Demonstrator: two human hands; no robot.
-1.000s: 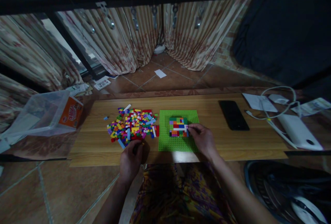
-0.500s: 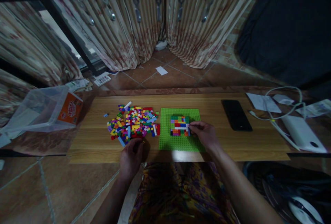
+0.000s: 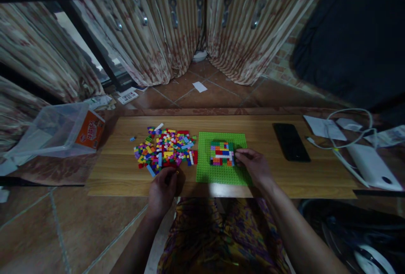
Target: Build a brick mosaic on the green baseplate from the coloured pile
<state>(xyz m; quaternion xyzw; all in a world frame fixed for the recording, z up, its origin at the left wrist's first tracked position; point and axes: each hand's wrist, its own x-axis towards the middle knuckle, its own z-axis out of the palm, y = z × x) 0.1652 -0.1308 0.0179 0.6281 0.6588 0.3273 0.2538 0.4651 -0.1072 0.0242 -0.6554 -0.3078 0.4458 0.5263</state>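
A green baseplate lies on a low wooden board. A small block of multicoloured bricks stands built on the plate. My right hand rests on the plate with its fingertips touching the block's right edge. A loose pile of coloured bricks lies left of the plate. My left hand sits at the pile's near edge, fingers curled; whether it holds a brick is hidden.
A black phone lies right of the plate. Further right are papers, a white cable and a white device. A clear plastic tub with an orange label lies tipped at the left. Curtains hang behind.
The view has shifted slightly; both hands stay almost where they were, the right at the brick block, the left at the pile's edge.
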